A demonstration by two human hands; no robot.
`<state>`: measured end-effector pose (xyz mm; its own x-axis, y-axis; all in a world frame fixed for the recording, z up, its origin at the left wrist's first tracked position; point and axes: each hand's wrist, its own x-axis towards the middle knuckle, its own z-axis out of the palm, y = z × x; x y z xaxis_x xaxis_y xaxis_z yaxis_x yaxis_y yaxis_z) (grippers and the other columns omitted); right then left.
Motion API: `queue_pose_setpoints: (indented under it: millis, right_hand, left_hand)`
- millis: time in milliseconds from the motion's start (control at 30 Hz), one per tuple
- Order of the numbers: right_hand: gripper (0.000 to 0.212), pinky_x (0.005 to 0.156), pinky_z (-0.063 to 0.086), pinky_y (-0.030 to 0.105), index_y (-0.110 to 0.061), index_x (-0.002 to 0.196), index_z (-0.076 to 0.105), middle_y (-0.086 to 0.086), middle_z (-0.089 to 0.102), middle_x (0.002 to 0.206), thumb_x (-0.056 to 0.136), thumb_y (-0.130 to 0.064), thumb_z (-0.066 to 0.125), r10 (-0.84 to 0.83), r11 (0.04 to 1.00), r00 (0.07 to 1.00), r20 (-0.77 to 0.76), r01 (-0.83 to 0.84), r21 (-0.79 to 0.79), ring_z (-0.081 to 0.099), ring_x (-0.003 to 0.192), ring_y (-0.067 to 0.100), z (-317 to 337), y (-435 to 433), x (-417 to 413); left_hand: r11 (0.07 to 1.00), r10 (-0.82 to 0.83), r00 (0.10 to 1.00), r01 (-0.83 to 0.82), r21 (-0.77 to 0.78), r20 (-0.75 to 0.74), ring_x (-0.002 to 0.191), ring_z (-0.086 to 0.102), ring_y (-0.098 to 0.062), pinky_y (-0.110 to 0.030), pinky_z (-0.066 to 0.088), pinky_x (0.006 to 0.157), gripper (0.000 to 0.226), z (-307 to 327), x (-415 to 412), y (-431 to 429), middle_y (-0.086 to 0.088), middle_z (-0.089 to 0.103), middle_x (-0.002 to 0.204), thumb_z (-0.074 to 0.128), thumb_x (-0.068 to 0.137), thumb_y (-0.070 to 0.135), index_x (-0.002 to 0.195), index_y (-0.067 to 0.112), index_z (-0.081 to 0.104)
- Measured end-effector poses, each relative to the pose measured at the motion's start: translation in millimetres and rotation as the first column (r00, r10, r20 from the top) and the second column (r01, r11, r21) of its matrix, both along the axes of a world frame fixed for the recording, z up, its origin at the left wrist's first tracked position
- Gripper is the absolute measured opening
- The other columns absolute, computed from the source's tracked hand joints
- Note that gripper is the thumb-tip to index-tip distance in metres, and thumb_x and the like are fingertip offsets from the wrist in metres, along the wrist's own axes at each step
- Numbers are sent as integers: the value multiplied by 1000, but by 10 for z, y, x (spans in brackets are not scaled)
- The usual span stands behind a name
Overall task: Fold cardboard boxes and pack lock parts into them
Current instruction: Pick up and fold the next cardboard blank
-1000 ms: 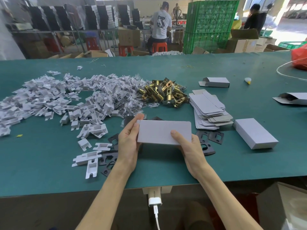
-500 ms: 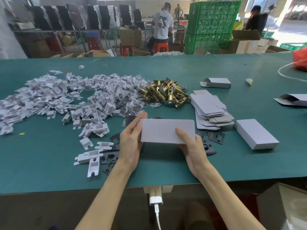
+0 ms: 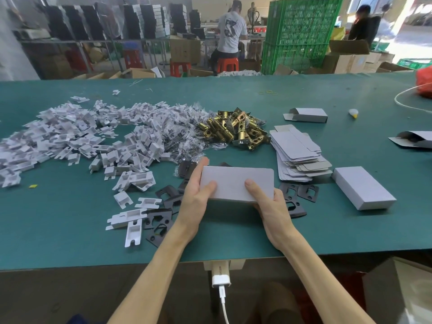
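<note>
Both hands hold a closed white cardboard box [image 3: 236,181] just above the green table [image 3: 70,242], near its front edge. My left hand [image 3: 196,197] grips its left end, thumb on top and fingers along the far side. My right hand [image 3: 268,202] grips the right end, thumb on top, fingers underneath. A stack of flat box blanks [image 3: 297,153] lies to the right. Brass latch parts [image 3: 233,129] are piled behind the box. Black strike plates [image 3: 168,206] lie around and under my hands. White plastic inserts [image 3: 81,139] spread over the left half.
A finished white box [image 3: 364,190] lies at the right. Two half-folded boxes sit farther back [image 3: 306,114] and at the right edge [image 3: 416,139]. A charger and cable [image 3: 221,279] hang under the front edge. People, green crates [image 3: 301,36] and cartons stand beyond the table.
The box has turned slightly flatter in my hands and my left thumb has come onto its top face. Both hands stay in the same spot.
</note>
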<state>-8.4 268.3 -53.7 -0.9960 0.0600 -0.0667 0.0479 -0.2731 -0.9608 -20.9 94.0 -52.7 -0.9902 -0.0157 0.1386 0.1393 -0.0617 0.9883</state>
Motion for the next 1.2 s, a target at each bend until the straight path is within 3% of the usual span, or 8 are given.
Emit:
queue_pose_setpoints:
  millis: [267,400,467,567,633,767,1033,1200]
  right_hand:
    - [30,78,55,18,-17,102,77,0,78,106,88,-43,73,48,997,995,-87,-42,67,73,99,14,-6,15,5]
    - [54,80,51,16,-19,102,76,-2,78,101,85,-69,65,17,978,985,-172,19,209,75,93,16,70,-39,55]
    - [72,83,51,16,-23,122,68,-4,76,113,76,-78,65,-9,976,972,-236,60,208,75,93,18,87,-29,69]
    - [99,81,51,9,-43,153,33,-16,46,153,70,-66,79,57,975,952,-301,13,224,66,115,10,90,-15,72]
    - [108,85,55,16,-43,156,25,-23,46,149,68,-49,87,193,934,941,-278,-89,345,62,119,3,74,-58,61]
    - [90,99,55,31,-34,151,35,-27,62,128,79,-24,88,296,902,915,-273,-174,396,61,120,6,15,-116,43]
    - [58,75,52,24,-21,117,53,5,65,107,72,-27,89,43,936,960,-277,58,347,61,86,12,72,-76,53]
    - [27,71,47,21,-35,98,62,14,58,99,85,-21,82,63,879,954,-293,86,469,55,81,16,-6,-65,2]
  left_hand:
    - [1000,27,999,-28,-10,-18,146,44,-8,-43,31,126,55,-57,-57,-25,13,41,161,49,110,13,162,19,33]
    - [988,137,990,-135,70,-24,139,53,-12,-45,37,123,45,-50,-90,9,5,58,150,49,109,9,154,12,47]
    - [980,186,982,-183,72,-40,138,56,-19,-48,39,121,41,-67,-108,14,-1,62,147,49,110,11,151,9,51]
    - [962,233,972,-228,151,-15,132,59,-21,-52,42,118,37,-71,-118,-23,-4,66,140,49,110,14,146,10,57]
    - [959,206,979,-204,196,15,124,64,-18,-51,45,115,30,-64,-101,-27,1,71,131,49,110,13,135,17,66]
    - [993,83,996,-84,77,24,127,62,-28,-52,48,111,27,-62,-67,18,-3,72,130,57,106,19,130,18,69]
    - [991,-136,987,135,-24,-88,117,70,-16,-29,56,96,39,25,35,65,1,76,122,50,103,38,127,15,72]
    - [993,-114,984,107,-57,-136,103,71,-15,-28,57,84,36,-23,10,67,-1,77,110,77,88,32,118,13,70]
